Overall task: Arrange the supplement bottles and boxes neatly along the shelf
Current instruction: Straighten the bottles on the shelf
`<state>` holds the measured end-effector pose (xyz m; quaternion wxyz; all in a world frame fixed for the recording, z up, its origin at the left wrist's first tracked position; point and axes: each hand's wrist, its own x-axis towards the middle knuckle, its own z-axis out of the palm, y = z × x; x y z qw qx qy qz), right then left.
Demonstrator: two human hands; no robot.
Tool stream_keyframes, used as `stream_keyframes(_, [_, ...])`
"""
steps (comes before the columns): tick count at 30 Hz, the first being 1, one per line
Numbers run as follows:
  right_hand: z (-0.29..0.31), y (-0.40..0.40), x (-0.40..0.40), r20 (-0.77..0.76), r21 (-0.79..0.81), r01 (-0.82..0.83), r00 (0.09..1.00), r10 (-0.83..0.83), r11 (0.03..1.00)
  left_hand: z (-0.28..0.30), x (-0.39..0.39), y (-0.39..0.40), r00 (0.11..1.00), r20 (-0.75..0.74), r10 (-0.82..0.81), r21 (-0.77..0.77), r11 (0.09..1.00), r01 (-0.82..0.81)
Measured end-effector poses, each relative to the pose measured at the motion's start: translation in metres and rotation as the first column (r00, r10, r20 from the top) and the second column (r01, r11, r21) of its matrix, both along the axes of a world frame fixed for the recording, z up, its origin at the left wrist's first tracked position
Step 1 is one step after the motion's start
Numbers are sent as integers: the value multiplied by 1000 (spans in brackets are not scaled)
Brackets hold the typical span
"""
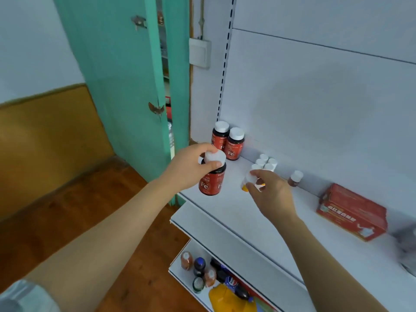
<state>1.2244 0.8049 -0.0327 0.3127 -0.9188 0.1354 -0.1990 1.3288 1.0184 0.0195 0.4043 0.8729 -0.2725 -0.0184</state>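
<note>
— What are we holding?
— Our left hand (191, 165) grips the white cap of a red-labelled dark bottle (211, 176) at the white shelf (225, 203)'s left front edge; our right hand (270, 190) pinches a small white-capped orange bottle (248, 182).
— And behind?
— Two matching red bottles (227, 140) stand in the left back corner.
</note>
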Motion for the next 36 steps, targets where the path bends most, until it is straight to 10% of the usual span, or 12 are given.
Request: stream_keyframes(36, [-80, 20, 78, 150, -377, 489, 871, -468, 787, -58, 189, -33, 872, 228, -433, 145, 901, 410])
